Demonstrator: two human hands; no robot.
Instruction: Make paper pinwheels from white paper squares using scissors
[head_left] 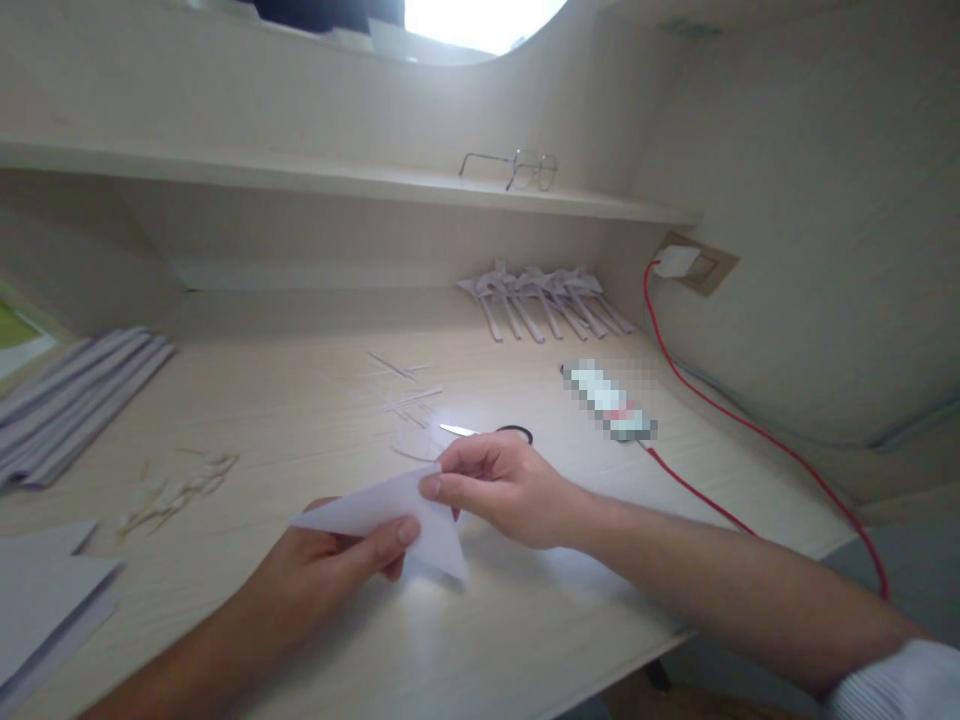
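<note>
A triangular piece of white paper [409, 515] is held up between both hands, above the front of the desk. My left hand [352, 560] pinches its lower left part, thumb on top and fingers underneath. At the upper right corner, the thumb and index finger of my right hand [506, 490] grip the paper. Just behind the right hand lies a pair of scissors [459, 431], blade pointing left and one dark handle loop showing; the rest is covered by the hand. Thin white paper strips [405, 400] are scattered beyond the hands.
Paper pinwheels on sticks [544, 295] lie at the back right. Rolled paper sticks [82, 400], small sticks [180, 490] and white sheets [52, 610] are on the left. A blurred phone-like device [607, 400] has a red cable [750, 425] to a plug. Glasses [534, 170] rest on the shelf.
</note>
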